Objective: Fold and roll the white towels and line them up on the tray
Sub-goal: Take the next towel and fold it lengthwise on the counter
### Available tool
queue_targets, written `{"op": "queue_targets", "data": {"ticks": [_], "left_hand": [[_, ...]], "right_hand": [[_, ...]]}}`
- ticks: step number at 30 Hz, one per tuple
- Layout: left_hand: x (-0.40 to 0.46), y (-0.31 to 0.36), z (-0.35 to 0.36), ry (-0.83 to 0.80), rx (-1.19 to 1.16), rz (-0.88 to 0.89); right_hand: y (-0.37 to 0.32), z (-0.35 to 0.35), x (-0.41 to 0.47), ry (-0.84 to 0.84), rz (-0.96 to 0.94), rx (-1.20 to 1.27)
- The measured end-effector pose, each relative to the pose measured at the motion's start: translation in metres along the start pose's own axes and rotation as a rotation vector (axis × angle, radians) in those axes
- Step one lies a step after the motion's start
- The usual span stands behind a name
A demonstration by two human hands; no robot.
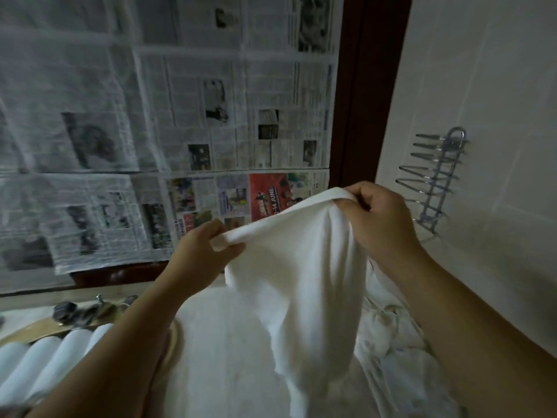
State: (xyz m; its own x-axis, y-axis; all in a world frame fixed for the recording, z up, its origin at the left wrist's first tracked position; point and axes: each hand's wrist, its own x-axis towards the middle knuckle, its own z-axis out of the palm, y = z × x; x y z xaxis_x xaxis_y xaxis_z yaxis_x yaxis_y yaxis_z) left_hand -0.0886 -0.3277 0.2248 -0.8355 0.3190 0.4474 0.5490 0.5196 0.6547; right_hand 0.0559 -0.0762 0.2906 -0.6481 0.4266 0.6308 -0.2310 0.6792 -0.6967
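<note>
Back wall papered over with newspaper sheets (187, 116), a dark wood frame (358, 86) at its right edge, then pale tiled wall (482, 70) carrying a chrome wire rack (437, 176). Pale counter (211, 342) below, light and slightly blurred; crumpled white cloth or plastic (391, 342) heaped at its right side — which, cannot tell. Held up over the counter's middle: one white towel (301, 282), top edge stretched taut between both hands and tilted, higher on the right, the rest hanging loose in soft folds with the lower end draping toward the counter. Left hand (205, 248) grip pinched on the lower corner; right hand (376, 212) grip clenched on the upper corner. At lower left, a round wooden tray (30, 330) with rolled white towels (54, 360) lined side by side, partly hidden by the left forearm. Dark small items (69, 310) behind the tray — too blurred to name. Open counter lies between tray and heap.
</note>
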Motion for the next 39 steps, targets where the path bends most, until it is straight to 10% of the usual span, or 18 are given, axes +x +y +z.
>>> {"op": "queue_targets", "data": {"ticks": [7,13,18,29,32,39], "left_hand": [[-0.02,0.036,-0.072,0.19,-0.461,-0.077],[-0.026,0.13,-0.121,0.115,-0.229,0.25],[-0.037,0.17,-0.118,-0.142,0.11,0.338],[-0.115,0.087,-0.092,-0.462,-0.059,0.059],[-0.141,0.054,-0.076,-0.372,-0.288,-0.068],[-0.149,0.082,-0.074,-0.231,0.041,0.175]], "right_hand": [[-0.059,-0.032,-0.009,-0.123,0.114,-0.148],[-0.101,-0.024,-0.044,-0.606,0.108,-0.212],[-0.118,-0.01,-0.064,-0.377,-0.077,0.029],[-0.106,-0.023,-0.088,-0.307,0.096,0.214],[-0.097,-0.028,-0.09,-0.29,0.205,0.128],[-0.086,-0.02,-0.115,-0.63,0.051,-0.199]]}}
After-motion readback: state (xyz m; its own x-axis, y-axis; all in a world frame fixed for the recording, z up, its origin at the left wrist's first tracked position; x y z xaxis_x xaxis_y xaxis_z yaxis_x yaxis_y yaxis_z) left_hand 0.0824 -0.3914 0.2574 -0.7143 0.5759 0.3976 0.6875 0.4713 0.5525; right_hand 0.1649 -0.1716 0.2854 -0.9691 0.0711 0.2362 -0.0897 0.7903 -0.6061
